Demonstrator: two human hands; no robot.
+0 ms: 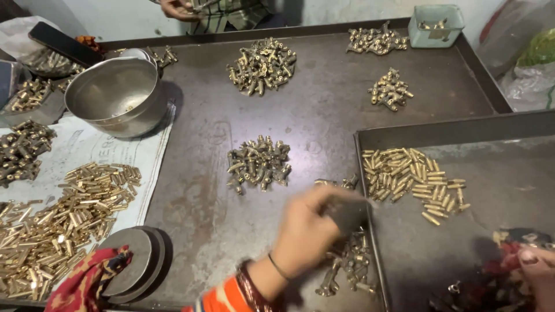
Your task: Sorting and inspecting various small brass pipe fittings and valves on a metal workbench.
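My left hand (309, 231), blurred by motion, reaches from an orange sleeve with bangles over a small heap of brass fittings (347, 263) beside the raised tray's left wall. Its fingers curl around a small dark object (348, 215). Only part of my right hand (537, 271) shows at the bottom right corner, its thumb lying on a dark red patterned cloth (503, 277) inside the raised tray (370, 173). A pile of golden brass pins (410, 179) lies in that tray. Another heap of dark brass fittings (258, 163) sits just beyond my left hand.
More fittings heaps (263, 65) (390, 89) (376, 40) dot the big metal tray. A steel bowl (115, 95), brass pins on paper (63, 219), round metal discs (133, 260) are left; a green box (435, 26) far right. Another person's hand (176, 8) works at the top.
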